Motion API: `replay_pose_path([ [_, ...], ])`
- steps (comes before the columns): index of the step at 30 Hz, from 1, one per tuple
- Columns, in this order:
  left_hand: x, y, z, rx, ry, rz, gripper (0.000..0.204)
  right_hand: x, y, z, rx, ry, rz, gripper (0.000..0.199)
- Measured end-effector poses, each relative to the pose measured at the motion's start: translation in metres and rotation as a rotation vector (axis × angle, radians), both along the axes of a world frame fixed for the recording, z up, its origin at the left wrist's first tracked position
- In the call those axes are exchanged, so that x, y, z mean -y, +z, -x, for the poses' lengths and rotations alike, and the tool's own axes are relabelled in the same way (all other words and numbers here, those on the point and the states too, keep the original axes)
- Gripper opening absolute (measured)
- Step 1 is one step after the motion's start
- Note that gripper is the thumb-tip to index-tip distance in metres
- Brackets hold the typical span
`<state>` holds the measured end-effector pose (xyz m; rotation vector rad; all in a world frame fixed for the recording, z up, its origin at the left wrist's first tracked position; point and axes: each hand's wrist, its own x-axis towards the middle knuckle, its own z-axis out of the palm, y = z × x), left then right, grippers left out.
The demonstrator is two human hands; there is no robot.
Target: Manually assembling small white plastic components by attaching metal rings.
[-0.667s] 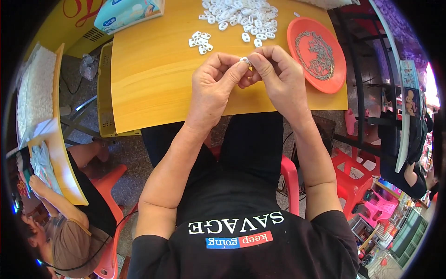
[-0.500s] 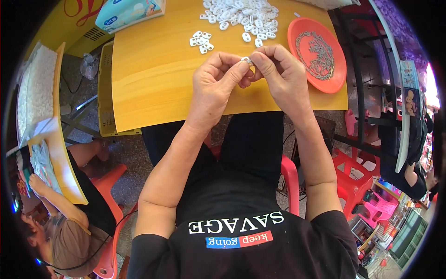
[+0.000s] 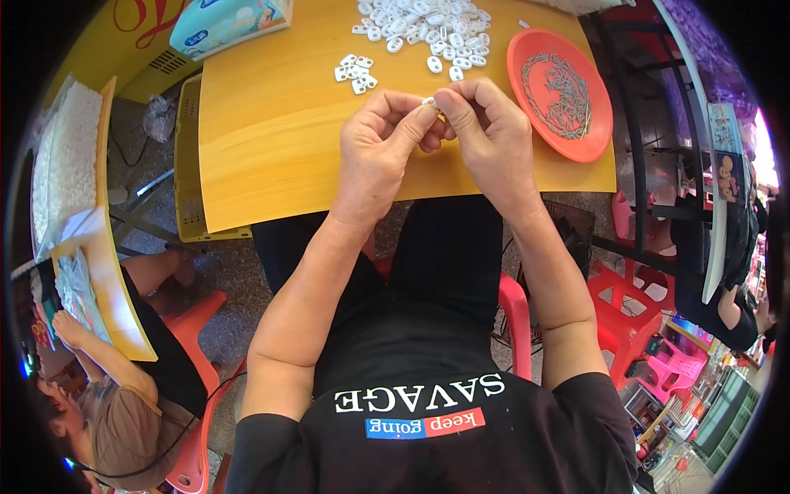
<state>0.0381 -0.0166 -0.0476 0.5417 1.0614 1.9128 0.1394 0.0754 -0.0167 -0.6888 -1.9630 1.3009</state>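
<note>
Above the near part of the yellow table, both my hands meet, thumbs and fingertips pinched together. A small white plastic piece [image 3: 429, 101] shows between them, mostly covered by the fingers. My left hand [image 3: 380, 140] grips it between thumb and forefinger. From the other side, my right hand [image 3: 487, 136] pinches at the same piece, its thumb pressed on top. Just beyond my hands lies a loose heap of white two-holed plastic pieces [image 3: 424, 23]. A smaller cluster of white pieces [image 3: 355, 72] is to its left.
A red oval plate [image 3: 599, 132] holding many thin grey metal pieces [image 3: 564, 95] stands right of my hands. At the far left of the yellow table [image 3: 263, 156] is a tissue pack [image 3: 234, 25]. Another person [image 3: 123, 412] sits at a side table on the left. Red stools [image 3: 621, 309] stand to the right.
Both hands have shifted very slightly, my right hand a little to the left. The white piece is turned a bit and still pinched between them.
</note>
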Motion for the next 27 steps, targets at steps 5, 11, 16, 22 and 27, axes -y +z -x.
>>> replay_pose_path([
  [5, 0.001, 0.001, 0.000, -0.013, -0.025, -0.023, 0.012, -0.014, 0.007, -0.011, 0.019, 0.093, 0.079, 0.015],
  [11, 0.001, 0.001, 0.001, -0.020, -0.038, -0.005, 0.014, -0.028, 0.011, -0.018, 0.081, 0.160, -0.249, 0.012],
  [16, 0.000, 0.002, 0.001, -0.023, -0.055, -0.016, 0.013, -0.040, 0.021, -0.018, 0.090, 0.246, -0.535, 0.011],
  [22, 0.000, 0.002, 0.000, -0.058, -0.060, 0.013, 0.013, -0.046, 0.028, -0.019, 0.184, 0.356, -0.660, 0.009],
  [27, 0.000, 0.002, 0.000, -0.082, -0.062, 0.039, 0.013, -0.044, 0.023, -0.017, 0.160, 0.392, -0.506, 0.008],
])
